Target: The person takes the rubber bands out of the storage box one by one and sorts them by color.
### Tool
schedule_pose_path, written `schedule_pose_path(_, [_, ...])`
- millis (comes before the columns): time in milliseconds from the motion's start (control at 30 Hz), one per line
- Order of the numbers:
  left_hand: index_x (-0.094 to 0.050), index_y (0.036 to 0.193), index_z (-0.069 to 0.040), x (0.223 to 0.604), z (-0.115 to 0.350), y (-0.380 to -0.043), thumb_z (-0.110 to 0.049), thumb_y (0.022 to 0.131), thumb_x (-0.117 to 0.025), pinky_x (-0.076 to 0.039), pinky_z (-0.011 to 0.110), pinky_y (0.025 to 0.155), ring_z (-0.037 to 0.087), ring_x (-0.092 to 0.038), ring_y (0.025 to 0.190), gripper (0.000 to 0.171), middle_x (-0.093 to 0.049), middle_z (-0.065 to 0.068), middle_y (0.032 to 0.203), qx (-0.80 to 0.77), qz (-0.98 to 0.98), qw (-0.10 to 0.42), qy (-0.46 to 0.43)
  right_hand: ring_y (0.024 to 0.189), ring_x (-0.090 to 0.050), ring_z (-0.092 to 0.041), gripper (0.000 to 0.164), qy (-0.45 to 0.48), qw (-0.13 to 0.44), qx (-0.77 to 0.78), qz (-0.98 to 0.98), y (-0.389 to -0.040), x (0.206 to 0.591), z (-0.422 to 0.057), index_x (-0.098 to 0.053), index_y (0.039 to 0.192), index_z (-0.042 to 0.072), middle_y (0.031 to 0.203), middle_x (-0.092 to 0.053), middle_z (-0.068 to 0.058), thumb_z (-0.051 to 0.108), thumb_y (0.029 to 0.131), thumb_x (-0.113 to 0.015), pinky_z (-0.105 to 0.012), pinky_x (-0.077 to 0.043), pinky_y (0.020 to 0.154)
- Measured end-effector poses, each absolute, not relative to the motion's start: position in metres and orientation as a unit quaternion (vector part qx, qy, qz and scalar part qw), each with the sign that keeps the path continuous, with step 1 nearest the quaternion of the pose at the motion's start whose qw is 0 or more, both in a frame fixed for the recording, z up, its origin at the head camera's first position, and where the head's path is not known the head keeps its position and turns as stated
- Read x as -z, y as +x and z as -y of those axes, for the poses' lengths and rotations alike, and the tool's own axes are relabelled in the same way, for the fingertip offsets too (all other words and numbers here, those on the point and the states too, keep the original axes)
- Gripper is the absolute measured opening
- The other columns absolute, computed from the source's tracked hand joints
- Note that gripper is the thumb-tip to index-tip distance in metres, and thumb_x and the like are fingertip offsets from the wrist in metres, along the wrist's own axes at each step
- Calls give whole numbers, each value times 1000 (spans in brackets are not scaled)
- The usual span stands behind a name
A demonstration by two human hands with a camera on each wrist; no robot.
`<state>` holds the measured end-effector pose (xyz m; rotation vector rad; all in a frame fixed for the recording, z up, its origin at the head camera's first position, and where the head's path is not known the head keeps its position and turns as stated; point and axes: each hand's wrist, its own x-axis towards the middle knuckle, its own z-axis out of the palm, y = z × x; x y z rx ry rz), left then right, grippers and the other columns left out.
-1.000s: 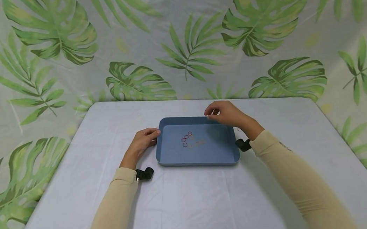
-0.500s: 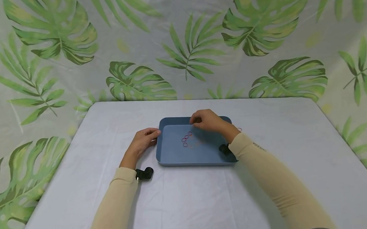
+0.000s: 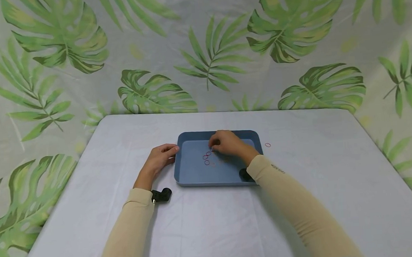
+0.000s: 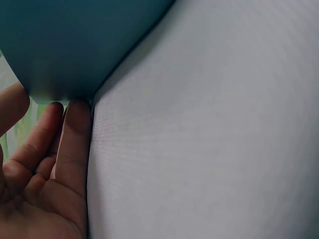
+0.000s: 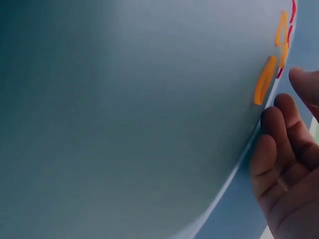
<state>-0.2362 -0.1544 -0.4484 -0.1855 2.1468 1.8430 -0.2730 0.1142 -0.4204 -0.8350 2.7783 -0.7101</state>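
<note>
A blue tray (image 3: 195,180) holds several small red rubber bands (image 3: 207,162) and orange rubber bands (image 5: 265,82). My left hand (image 3: 160,159) is at the tray's left side, thumb by the rim; in the left wrist view its fairly straight fingertips touch the outer wall. Inside the tray, my right hand (image 3: 226,142) reaches down with bent fingers, its fingertips right at the uppermost red band. In the right wrist view a gap shows between thumb and forefinger, with nothing seen between them. The right hand covers part of the tray floor in the head view.
One red rubber band (image 3: 268,144) lies on the white tablecloth (image 3: 215,222) to the right of the tray. Behind the table hangs a leaf-patterned cloth (image 3: 201,46). A black wrist camera (image 3: 162,195) sits by the left sleeve.
My right hand has moved left and down from the tray's far right rim to the red bands inside. The left hand and tray have stayed in place.
</note>
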Motion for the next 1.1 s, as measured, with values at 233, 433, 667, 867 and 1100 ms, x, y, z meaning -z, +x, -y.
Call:
schedule_pose_path(233, [-57,136,-1,448,154,-237,-23,99,-61,-53,36,107,18,-58,117,43,-56,17,138,-641,-749,153,-66,100,-65,-25,15,-265,78,232,-933,-274,422,-114,-77,104,9,106,-73,-9,13,93,-68,-42,-56,90])
schedule_pose_path(433, [-57,136,-1,449,154,-237,-24,99,-62,-54,34,105,16,-59,115,44,-56,17,138,-638,-752,151,-64,100,-65,-25,16,-265,87,232,-932,-273,423,-115,-77,104,8,107,-73,-10,13,92,-69,-41,-56,89])
schedule_pose_path(667, [-56,136,0,450,155,-236,-24,100,-61,-52,37,108,20,-59,119,44,-56,19,139,-640,-751,151,-59,90,-60,-22,8,-257,77,237,-934,-274,426,-119,-77,92,9,97,-70,-8,15,91,-71,-37,-53,81])
schedule_pose_path(867, [-57,136,-1,448,154,-235,-24,100,-61,-52,37,108,18,-58,118,43,-56,17,138,-638,-753,151,-62,94,-61,-22,7,-241,81,263,-931,-274,423,-123,-78,92,11,104,-72,-7,16,91,-72,-38,-54,84])
schedule_pose_path(1100, [-57,135,-1,448,154,-234,-23,100,-61,-53,37,107,19,-59,117,43,-57,16,136,-637,-754,149,-64,89,-60,-22,9,-239,66,287,-925,-268,410,-127,-78,96,11,105,-70,-8,16,93,-70,-35,-53,78])
